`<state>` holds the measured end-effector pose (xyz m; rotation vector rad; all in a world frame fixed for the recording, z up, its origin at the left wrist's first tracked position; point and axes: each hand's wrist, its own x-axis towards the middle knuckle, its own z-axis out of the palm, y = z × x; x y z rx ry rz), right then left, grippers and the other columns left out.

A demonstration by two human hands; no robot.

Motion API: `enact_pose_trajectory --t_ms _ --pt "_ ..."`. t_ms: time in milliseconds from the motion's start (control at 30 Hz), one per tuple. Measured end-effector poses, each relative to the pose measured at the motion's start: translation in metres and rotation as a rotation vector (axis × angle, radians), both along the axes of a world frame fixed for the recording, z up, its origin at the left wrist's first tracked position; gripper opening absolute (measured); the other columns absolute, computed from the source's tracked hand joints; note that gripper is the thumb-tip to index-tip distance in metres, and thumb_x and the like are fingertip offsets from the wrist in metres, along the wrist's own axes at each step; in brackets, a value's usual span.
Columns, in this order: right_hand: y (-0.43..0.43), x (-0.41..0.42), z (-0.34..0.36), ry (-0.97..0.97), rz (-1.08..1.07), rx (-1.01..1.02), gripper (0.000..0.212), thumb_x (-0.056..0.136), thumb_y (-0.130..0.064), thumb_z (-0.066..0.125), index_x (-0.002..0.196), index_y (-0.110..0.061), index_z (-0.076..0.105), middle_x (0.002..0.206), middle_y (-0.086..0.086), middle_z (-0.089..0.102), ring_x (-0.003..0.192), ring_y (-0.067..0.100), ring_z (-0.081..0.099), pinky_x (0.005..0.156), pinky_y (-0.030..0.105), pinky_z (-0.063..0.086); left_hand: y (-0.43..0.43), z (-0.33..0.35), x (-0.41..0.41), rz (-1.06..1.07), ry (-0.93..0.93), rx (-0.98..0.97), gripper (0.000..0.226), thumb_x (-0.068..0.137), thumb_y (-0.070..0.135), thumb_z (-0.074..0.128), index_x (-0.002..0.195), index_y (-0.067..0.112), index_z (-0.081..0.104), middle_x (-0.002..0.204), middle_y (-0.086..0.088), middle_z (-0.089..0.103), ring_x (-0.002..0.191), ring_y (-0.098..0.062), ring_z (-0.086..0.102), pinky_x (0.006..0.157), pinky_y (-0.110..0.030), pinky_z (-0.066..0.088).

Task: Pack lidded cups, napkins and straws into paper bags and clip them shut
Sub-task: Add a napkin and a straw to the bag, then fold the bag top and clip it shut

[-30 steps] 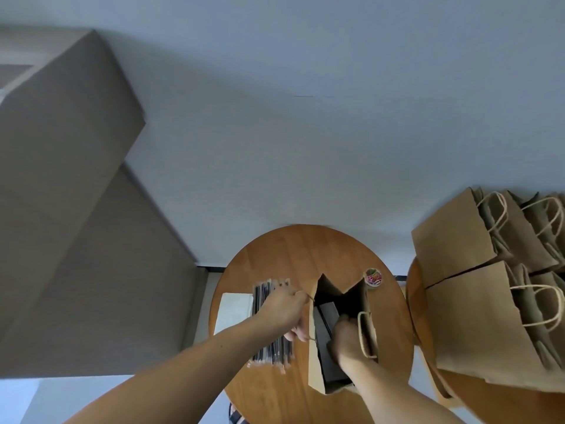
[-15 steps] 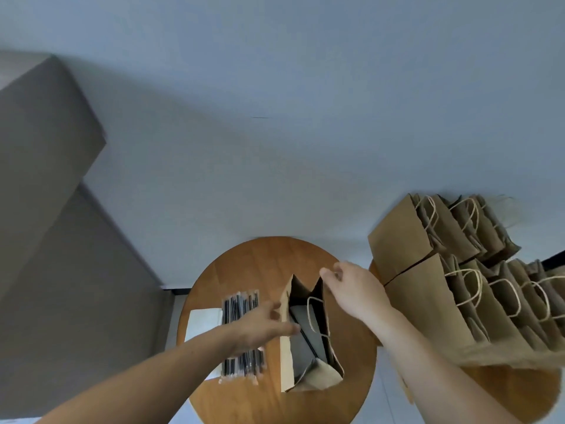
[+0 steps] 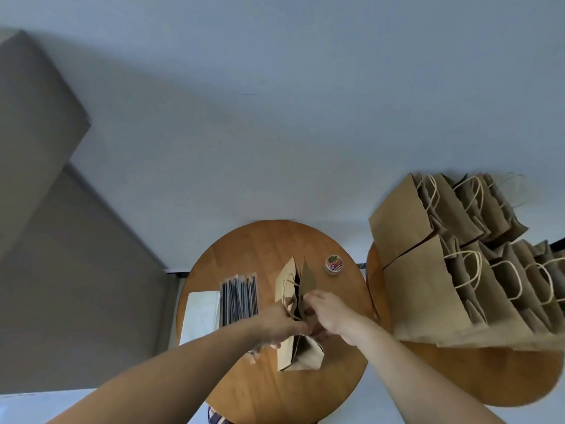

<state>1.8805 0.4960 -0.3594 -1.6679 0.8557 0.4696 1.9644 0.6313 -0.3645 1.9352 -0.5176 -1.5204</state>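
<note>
While both hands meet at its mouth, the paper bag (image 3: 287,278) stands upright near the middle of the round wooden desk (image 3: 260,249), its two side panels drawn close so that only a narrow dark slit shows between them. We cannot tell what lies inside.

Left hand (image 3: 279,325): fingers curled round the bag's near top edge, by the twine handle (image 3: 286,290).

Right hand (image 3: 330,315): fingers curled onto the same edge from the other side, pinching the paper. The two hands touch or nearly touch; we cannot tell which.

Left of the bag: a bundle of black straws (image 3: 239,296) in clear wrappers, lying flat, just beside a stack of white napkins (image 3: 200,313) at the desk's left rim.

Right of the bag, toward the far side: a small clear jar of coloured clips (image 3: 334,264), apart from the bag.

On a second round desk (image 3: 458,371) to the right: rows of brown handled bags (image 3: 428,270), leaning together.
</note>
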Motion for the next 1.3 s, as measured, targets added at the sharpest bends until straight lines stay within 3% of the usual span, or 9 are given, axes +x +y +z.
enact_pose_trajectory --t_ms 167,267,400,533,667,767,867,1033,1300 --pt "0.001 -0.001 -0.005 -0.041 -0.045 0.113 0.030 0.100 -0.005 0.039 0.113 -0.019 0.062 0.114 0.003 0.059 0.102 0.022 0.059 0.059 0.032 0.059 -0.011 -0.005 -0.013 0.022 -0.202 0.054 0.036 0.075 0.036 0.074 0.105 0.020 0.064 0.104 -0.009 0.071 0.087 -0.021 0.066 0.079 -0.035 0.057" --pt "-0.003 -0.006 -0.010 -0.060 0.016 0.084 0.027 0.100 -0.012 0.043 0.117 -0.023 0.062 0.113 0.000 0.062 0.100 0.019 0.063 0.067 0.033 0.059 -0.017 -0.007 -0.016 -0.030 -0.310 0.172 0.036 0.078 0.036 0.069 0.097 0.006 0.068 0.089 -0.010 0.068 0.076 -0.024 0.063 0.065 -0.036 0.052" --pt "-0.027 -0.013 -0.016 -0.260 0.263 -0.595 0.030 0.096 -0.022 0.057 0.126 -0.027 0.058 0.122 -0.008 0.062 0.111 0.011 0.058 0.094 0.026 0.049 -0.024 -0.006 -0.011 -0.156 -0.382 0.241 0.020 0.087 0.010 0.052 0.068 0.007 0.049 0.065 -0.008 0.048 0.063 -0.028 0.048 0.053 -0.032 0.038" --pt "-0.055 -0.014 -0.015 -0.505 0.549 -1.032 0.064 0.080 -0.010 0.071 0.136 -0.025 0.046 0.142 -0.002 0.043 0.136 0.023 0.035 0.111 0.041 0.037 -0.036 0.004 -0.009 -0.394 -0.583 0.260 0.019 0.090 0.009 0.049 0.072 0.010 0.046 0.070 -0.005 0.049 0.065 -0.025 0.052 0.052 -0.030 0.040" --pt "-0.079 -0.010 -0.016 -0.439 0.793 -1.014 0.037 0.086 -0.017 0.066 0.122 -0.027 0.065 0.136 -0.008 0.055 0.137 0.021 0.038 0.115 0.042 0.025 -0.048 0.009 -0.004 -0.577 -0.713 0.265 0.012 0.088 0.008 0.046 0.088 0.012 0.058 0.082 -0.007 0.060 0.080 -0.029 0.062 0.061 -0.032 0.045" --pt "-0.087 -0.015 -0.016 -0.320 0.767 -0.905 0.013 0.092 -0.030 0.059 0.095 -0.025 0.070 0.094 -0.006 0.069 0.094 0.018 0.061 0.085 0.031 0.044 -0.052 0.009 0.002 -0.605 -0.740 0.230 0.017 0.087 0.009 0.045 0.089 0.013 0.062 0.081 -0.006 0.062 0.079 -0.028 0.062 0.060 -0.032 0.045" --pt "-0.093 -0.025 -0.020 -0.234 0.687 -0.829 0.016 0.094 -0.040 0.058 0.094 -0.027 0.066 0.089 -0.006 0.067 0.085 0.015 0.062 0.070 0.031 0.047 -0.050 0.005 0.007 -0.556 -0.779 0.167 0.012 0.089 0.019 0.050 0.078 0.021 0.053 0.069 0.003 0.053 0.071 -0.022 0.058 0.057 -0.030 0.045" --pt "-0.099 -0.037 -0.026 -0.200 0.593 -0.776 0.025 0.094 -0.045 0.058 0.086 -0.022 0.065 0.075 -0.009 0.060 0.073 0.012 0.057 0.059 0.025 0.038 -0.025 -0.002 0.018 -0.555 -0.752 0.102 0.023 0.093 0.023 0.049 0.108 0.024 0.066 0.086 0.004 0.065 0.079 -0.018 0.062 0.070 -0.033 0.053" --pt "-0.096 -0.024 -0.024 -0.240 0.635 -0.811 0.029 0.094 -0.046 0.057 0.078 -0.022 0.059 0.072 -0.007 0.059 0.069 0.013 0.056 0.056 0.027 0.033 -0.013 0.000 0.040 -0.586 -0.830 0.127 0.026 0.099 0.035 0.052 0.104 0.019 0.072 0.091 0.000 0.072 0.077 -0.018 0.061 0.069 -0.031 0.051"
